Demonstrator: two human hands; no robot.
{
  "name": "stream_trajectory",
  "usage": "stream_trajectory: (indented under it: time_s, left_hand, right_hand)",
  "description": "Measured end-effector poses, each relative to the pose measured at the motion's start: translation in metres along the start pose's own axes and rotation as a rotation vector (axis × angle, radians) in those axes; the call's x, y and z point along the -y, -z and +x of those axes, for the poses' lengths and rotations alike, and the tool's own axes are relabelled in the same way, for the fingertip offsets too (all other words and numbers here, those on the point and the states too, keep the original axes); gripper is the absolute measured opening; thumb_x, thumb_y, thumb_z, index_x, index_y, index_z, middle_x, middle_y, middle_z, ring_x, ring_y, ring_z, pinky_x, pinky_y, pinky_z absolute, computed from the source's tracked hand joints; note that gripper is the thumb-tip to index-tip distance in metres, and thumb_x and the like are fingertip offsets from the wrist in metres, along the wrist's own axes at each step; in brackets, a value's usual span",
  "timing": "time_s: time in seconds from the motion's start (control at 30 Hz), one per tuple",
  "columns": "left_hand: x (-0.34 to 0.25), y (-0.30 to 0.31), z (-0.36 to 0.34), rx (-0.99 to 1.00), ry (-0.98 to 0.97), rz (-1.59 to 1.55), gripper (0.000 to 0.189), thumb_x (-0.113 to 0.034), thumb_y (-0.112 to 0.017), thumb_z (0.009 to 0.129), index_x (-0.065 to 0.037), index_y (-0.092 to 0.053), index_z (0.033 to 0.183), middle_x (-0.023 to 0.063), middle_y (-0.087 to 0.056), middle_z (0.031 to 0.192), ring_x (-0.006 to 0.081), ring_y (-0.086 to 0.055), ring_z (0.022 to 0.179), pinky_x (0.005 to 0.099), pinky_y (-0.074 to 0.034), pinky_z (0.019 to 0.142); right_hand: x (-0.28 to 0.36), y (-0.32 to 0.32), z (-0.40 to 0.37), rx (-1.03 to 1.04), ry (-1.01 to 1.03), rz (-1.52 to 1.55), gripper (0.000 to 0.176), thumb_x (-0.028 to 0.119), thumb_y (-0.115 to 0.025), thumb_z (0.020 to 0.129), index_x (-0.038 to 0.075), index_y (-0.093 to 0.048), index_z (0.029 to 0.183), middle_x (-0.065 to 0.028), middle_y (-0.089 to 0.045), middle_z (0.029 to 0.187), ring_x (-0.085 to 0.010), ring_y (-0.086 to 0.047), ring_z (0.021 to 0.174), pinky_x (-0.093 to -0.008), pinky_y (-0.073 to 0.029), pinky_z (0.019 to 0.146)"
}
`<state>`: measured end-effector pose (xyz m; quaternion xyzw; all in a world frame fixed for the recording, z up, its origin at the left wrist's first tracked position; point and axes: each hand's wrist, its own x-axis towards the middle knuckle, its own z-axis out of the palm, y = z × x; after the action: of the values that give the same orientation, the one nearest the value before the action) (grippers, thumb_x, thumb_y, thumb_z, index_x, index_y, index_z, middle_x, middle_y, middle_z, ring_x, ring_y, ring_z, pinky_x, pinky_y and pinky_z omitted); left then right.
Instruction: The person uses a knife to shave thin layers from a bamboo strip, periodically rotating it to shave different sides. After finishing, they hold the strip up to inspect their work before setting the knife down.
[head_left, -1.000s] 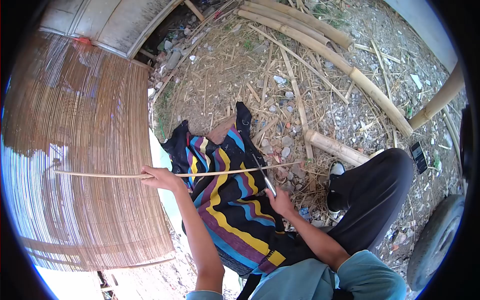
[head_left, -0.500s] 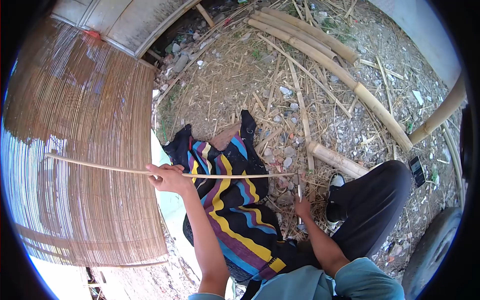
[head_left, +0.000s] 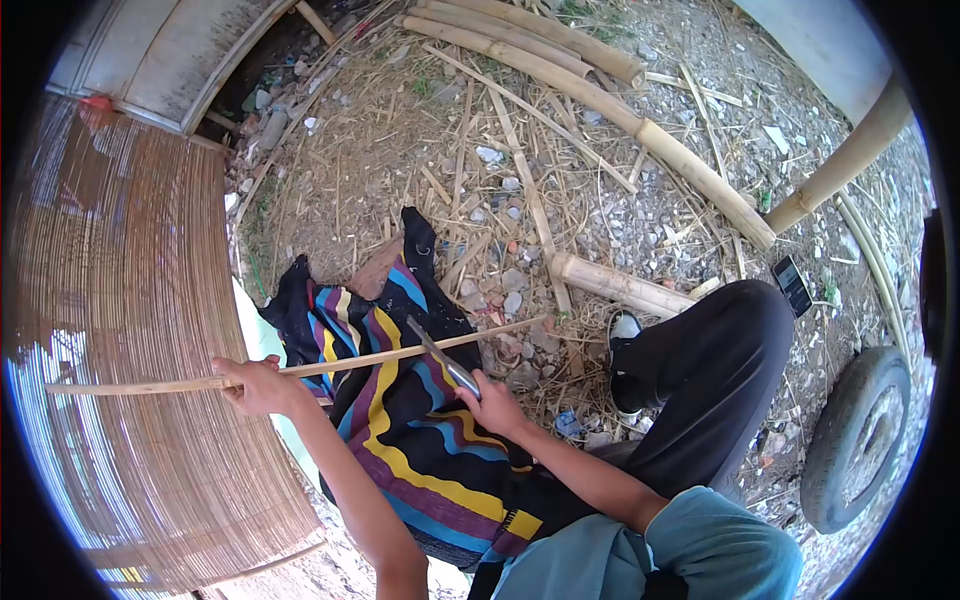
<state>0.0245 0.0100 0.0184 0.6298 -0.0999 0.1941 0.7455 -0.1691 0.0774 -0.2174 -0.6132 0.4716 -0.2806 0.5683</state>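
Pinching a bamboo strip (head_left: 345, 362), the L hand (head_left: 262, 386) is L of the striped cloth (head_left: 440, 490); some fingertips are hidden. R hand (head_left: 493, 405) has its fingers wrapped round a knife (head_left: 460, 376), w/ most of the handle covered. Blade crosses the strip above the cloth; can't tell if they touch. Slatted mat (head_left: 150, 260) is cut off at L, phone (head_left: 792, 286) screen unreadable, tire (head_left: 828, 450) at R.

Outdoor work spot, improvised, no proper shop floor. Bare dirt ground (head_left: 350, 160) strewn with stones and bamboo splinters. Cut bamboo poles (head_left: 690, 170) lying around. Slatted reed screen (head_left: 150, 330) on one side, weathered panel (head_left: 170, 50) behind, loose tire (head_left: 857, 440) opposite.
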Motion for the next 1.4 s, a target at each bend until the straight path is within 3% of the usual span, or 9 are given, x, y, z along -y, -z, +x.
stream_trajectory:
  time_s: [0.2,0.3,0.4,0.57,0.77,0.9,0.97,1.23,1.4]
  left_hand:
    - [0.0,0.011,0.002,0.003,-0.04,0.095,0.046,-0.043,-0.06,0.085,0.001,-0.047,0.088,0.0017,-0.033,0.04,0.0125,-0.038,0.034,0.0245,-0.036,0.034]
    - [-0.002,0.009,-0.004,0.038,-0.066,0.054,0.044,-0.042,-0.059,0.085,0.0,-0.046,0.084,0.0017,-0.033,0.04,0.0122,-0.038,0.033,0.0246,-0.036,0.034]
    - [0.0,0.007,-0.001,0.042,-0.015,0.066,0.051,-0.042,-0.059,0.086,0.006,-0.05,0.102,0.0023,-0.034,0.044,0.0134,-0.04,0.039,0.0271,-0.038,0.039]
    - [-0.01,0.0,-0.013,0.027,-0.021,0.12,0.051,-0.04,-0.059,0.086,0.007,-0.048,0.1,0.0025,-0.035,0.045,0.0132,-0.039,0.038,0.0261,-0.037,0.039]
    - [-0.003,0.012,-0.001,0.066,-0.047,0.082,0.043,-0.041,-0.057,0.087,0.001,-0.046,0.086,0.0021,-0.035,0.045,0.0121,-0.039,0.035,0.0241,-0.036,0.034]
    - [-0.003,0.025,0.002,-0.004,0.016,0.093,0.038,-0.035,-0.055,0.09,0.003,-0.047,0.088,0.0022,-0.036,0.047,0.0115,-0.038,0.035,0.0246,-0.035,0.033]
    - [0.0,0.032,0.008,0.042,0.016,0.053,0.04,-0.034,-0.056,0.089,0.005,-0.049,0.094,0.0028,-0.035,0.046,0.0115,-0.037,0.034,0.025,-0.036,0.034]
    - [-0.016,0.024,-0.001,0.115,0.048,0.044,0.048,-0.036,-0.059,0.087,0.008,-0.05,0.104,0.003,-0.038,0.043,0.0109,-0.041,0.036,0.024,-0.04,0.035]
    - [-0.025,0.023,-0.004,0.185,0.035,-0.063,0.04,-0.035,-0.061,0.086,0.002,-0.045,0.084,0.0027,-0.038,0.043,0.0106,-0.04,0.034,0.024,-0.039,0.034]
  right_hand:
    - [-0.155,0.036,0.013,-0.149,-0.533,-0.2,0.051,0.047,-0.045,0.089,-0.002,-0.056,0.093,-0.0271,-0.06,0.077,-0.0422,-0.06,0.079,-0.0485,-0.046,0.067]
    - [-0.192,0.054,0.028,-0.125,-0.508,-0.22,0.054,0.051,-0.04,0.09,0.0,-0.058,0.092,-0.0238,-0.06,0.072,-0.0384,-0.061,0.076,-0.0445,-0.046,0.068]
    - [-0.143,0.034,0.028,-0.121,-0.527,-0.033,0.052,0.05,-0.041,0.09,0.001,-0.059,0.092,-0.0206,-0.06,0.071,-0.0352,-0.061,0.074,-0.0422,-0.046,0.067]
    - [-0.049,0.012,0.008,-0.008,-0.229,0.243,0.04,0.042,-0.049,0.089,0.002,-0.057,0.093,-0.0217,-0.059,0.073,-0.0394,-0.06,0.075,-0.0432,-0.046,0.069]
    - [-0.072,0.029,-0.009,0.038,-0.12,0.038,0.036,0.038,-0.053,0.088,0.004,-0.058,0.095,-0.0241,-0.059,0.078,-0.04,-0.06,0.078,-0.0445,-0.046,0.069]
    - [-0.166,0.007,-0.012,-0.277,-0.57,-0.055,0.057,0.052,-0.046,0.086,-0.002,-0.06,0.089,-0.0255,-0.062,0.078,-0.0422,-0.06,0.078,-0.0477,-0.046,0.068]
    - [-0.182,0.036,-0.017,-0.101,-0.71,-0.14,0.061,0.055,-0.04,0.087,-0.002,-0.062,0.09,-0.0274,-0.061,0.081,-0.0436,-0.06,0.081,-0.0489,-0.046,0.072]
    - [-0.108,0.012,-0.014,-0.288,-0.68,-0.012,0.061,0.052,-0.036,0.089,-0.004,-0.06,0.092,-0.0297,-0.06,0.084,-0.0422,-0.059,0.087,-0.0505,-0.044,0.079]
    - [-0.141,0.018,0.01,-0.358,-0.583,0.136,0.058,0.054,-0.035,0.09,0.001,-0.058,0.083,-0.0194,-0.059,0.062,-0.0333,-0.062,0.06,-0.0448,-0.048,0.061]
